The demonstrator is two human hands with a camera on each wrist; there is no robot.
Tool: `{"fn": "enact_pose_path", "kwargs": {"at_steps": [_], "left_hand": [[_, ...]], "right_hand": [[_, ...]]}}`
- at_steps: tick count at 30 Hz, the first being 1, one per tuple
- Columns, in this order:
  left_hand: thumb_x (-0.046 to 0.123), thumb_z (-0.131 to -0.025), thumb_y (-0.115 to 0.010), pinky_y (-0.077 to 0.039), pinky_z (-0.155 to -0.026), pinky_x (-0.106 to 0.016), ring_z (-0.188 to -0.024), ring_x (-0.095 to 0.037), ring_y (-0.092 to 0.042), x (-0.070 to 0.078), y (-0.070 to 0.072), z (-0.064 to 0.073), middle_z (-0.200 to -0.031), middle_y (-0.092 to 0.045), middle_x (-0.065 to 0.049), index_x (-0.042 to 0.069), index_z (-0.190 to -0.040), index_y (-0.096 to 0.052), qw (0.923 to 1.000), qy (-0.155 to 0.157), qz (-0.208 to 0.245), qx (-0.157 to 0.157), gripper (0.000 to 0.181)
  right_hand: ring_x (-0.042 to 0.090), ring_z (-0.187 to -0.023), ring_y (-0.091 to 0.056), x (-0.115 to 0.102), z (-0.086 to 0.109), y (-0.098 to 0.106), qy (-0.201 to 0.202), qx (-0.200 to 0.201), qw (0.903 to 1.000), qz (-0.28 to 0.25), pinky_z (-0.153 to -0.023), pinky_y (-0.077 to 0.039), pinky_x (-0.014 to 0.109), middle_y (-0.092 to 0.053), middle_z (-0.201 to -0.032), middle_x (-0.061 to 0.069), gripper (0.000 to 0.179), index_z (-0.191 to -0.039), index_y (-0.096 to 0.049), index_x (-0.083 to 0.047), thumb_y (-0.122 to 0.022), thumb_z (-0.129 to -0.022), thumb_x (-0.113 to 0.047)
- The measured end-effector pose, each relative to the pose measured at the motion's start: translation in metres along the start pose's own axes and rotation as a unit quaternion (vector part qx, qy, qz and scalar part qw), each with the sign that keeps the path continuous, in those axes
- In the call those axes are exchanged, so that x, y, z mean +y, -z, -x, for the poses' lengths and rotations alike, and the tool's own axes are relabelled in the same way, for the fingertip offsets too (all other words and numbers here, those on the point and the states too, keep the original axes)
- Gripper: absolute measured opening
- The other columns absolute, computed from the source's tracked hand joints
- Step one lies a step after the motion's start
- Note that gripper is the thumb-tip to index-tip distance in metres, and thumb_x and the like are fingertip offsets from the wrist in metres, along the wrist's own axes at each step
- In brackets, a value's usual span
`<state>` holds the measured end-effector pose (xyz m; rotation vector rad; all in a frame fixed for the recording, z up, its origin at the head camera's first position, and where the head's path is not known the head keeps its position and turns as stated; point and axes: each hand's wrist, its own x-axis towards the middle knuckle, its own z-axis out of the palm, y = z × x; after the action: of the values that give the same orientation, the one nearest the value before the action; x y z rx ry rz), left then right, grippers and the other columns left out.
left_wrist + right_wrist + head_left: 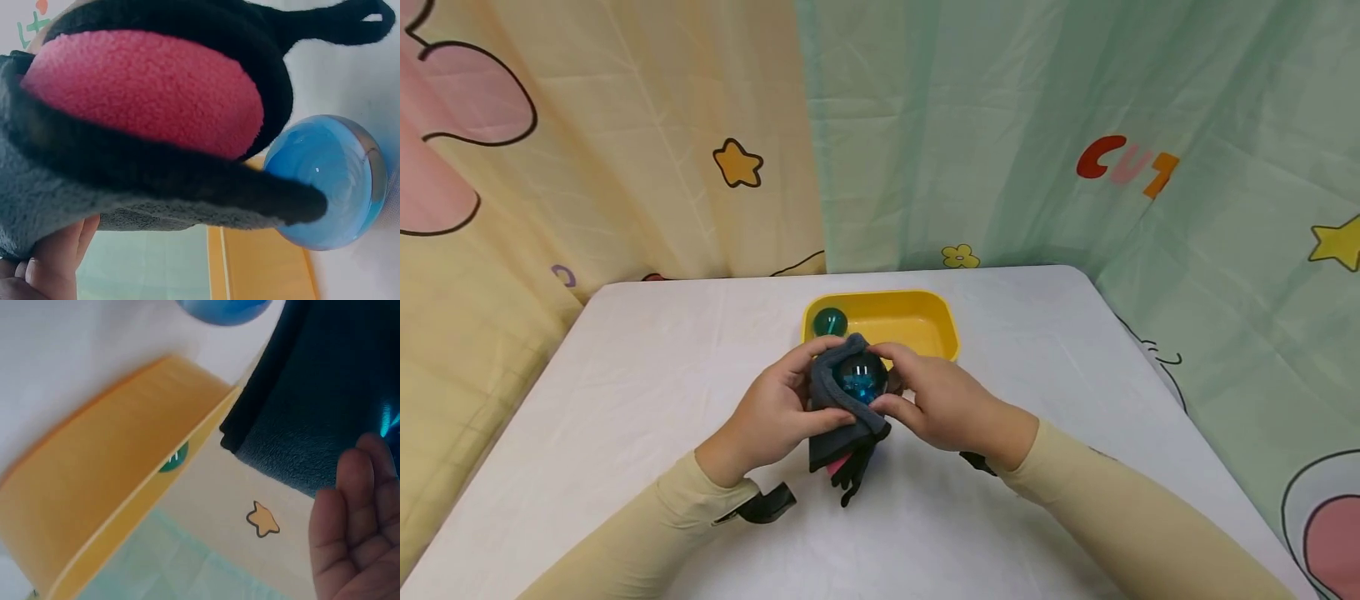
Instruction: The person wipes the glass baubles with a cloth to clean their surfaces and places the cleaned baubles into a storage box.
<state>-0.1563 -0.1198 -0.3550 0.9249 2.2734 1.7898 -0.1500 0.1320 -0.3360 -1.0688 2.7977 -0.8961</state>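
Note:
My left hand [767,417] grips a dark grey cloth [831,433] with black edging, its thumb in front and its fingers behind. A fold of this cloth wraps around the left side of a clear, dark blue ball [861,377]. My right hand [936,400] holds that ball from the right between thumb and fingers. Pink fleece [150,87] and a black strap [344,22] on the cloth show in the left wrist view. Beyond the cloth in that view, a lighter blue ball [331,181] rests on the white table.
Just behind my hands stands a yellow tray [951,321] with a green ball [831,322] in its left end. The white table [700,333] spreads to both sides. Patterned curtains [962,125] hang behind it and along its sides.

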Motion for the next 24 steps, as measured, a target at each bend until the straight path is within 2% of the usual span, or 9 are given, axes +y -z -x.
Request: {"fn": "enact_pose_path", "kwargs": {"at_steps": [3,5,8,13,18,24], "left_hand": [[-0.001,-0.084,-0.086,-0.063,-0.087,-0.026,-0.102,-0.022,-0.071,-0.0002,-0.0002,0.0007,-0.137,-0.063,-0.022,0.009,-0.152,-0.047,0.9999,0.007,-0.007,0.001,0.079],[-0.001,-0.084,-0.086,-0.064,-0.085,-0.026,-0.1,-0.021,-0.071,-0.0016,0.0001,0.0007,-0.135,-0.064,-0.022,0.009,-0.152,-0.047,0.9999,0.009,-0.012,0.005,0.079],[-0.001,-0.083,-0.087,-0.064,-0.083,-0.027,-0.098,-0.018,-0.072,-0.0036,0.0008,0.0005,-0.133,-0.065,-0.021,0.009,-0.151,-0.048,0.9997,0.006,-0.019,0.011,0.079],[-0.001,-0.084,-0.086,-0.064,-0.086,-0.027,-0.1,-0.017,-0.072,-0.0039,0.0023,-0.0001,-0.136,-0.064,-0.02,0.009,-0.152,-0.048,0.9998,-0.01,-0.009,0.015,0.079],[0.0,-0.085,-0.086,-0.063,-0.089,-0.027,-0.104,-0.017,-0.072,-0.0019,0.0018,0.0004,-0.14,-0.062,-0.02,0.009,-0.153,-0.047,0.9999,-0.004,0.006,0.012,0.079],[-0.001,-0.085,-0.085,-0.063,-0.09,-0.027,-0.107,-0.02,-0.072,-0.0001,0.0003,0.0004,-0.141,-0.062,-0.021,0.008,-0.152,-0.047,0.9999,-0.01,0.012,0.007,0.078]], "right_hand": [[0.012,-0.092,-0.071,0.001,-0.0007,-0.0017,-0.01,-0.01,0.9983,-0.057,-0.081,-0.061,0.026,-0.078,-0.111,0.006,0.053,-0.148,-0.044,0.0,-0.061,-0.108,-0.03],[0.011,-0.094,-0.07,0.0016,-0.0017,-0.0032,-0.014,-0.013,0.9965,-0.081,-0.084,-0.06,0.025,-0.077,-0.116,0.006,0.051,-0.149,-0.044,0.0,-0.057,-0.109,-0.029],[0.011,-0.098,-0.069,0.0011,-0.0024,-0.004,-0.015,-0.019,0.9953,-0.094,-0.086,-0.061,0.026,-0.076,-0.121,0.005,0.059,-0.159,-0.035,-0.004,-0.057,-0.11,-0.029],[0.013,-0.102,-0.071,-0.0004,-0.001,-0.0019,0.016,-0.015,0.9981,-0.058,-0.09,-0.062,0.029,-0.074,-0.119,0.005,0.077,-0.164,-0.017,-0.009,-0.066,-0.105,-0.021],[0.02,-0.108,-0.073,-0.0028,-0.0007,0.0003,0.012,-0.002,0.9999,0.009,-0.096,-0.062,0.035,-0.07,-0.133,0.008,0.071,-0.158,-0.031,-0.007,-0.072,-0.101,-0.021],[0.02,-0.108,-0.075,-0.0006,-0.0004,0.0042,0.042,0.023,0.9977,0.048,-0.097,-0.061,0.035,-0.069,-0.135,0.009,0.069,-0.153,-0.043,-0.005,-0.077,-0.097,-0.024]]}}
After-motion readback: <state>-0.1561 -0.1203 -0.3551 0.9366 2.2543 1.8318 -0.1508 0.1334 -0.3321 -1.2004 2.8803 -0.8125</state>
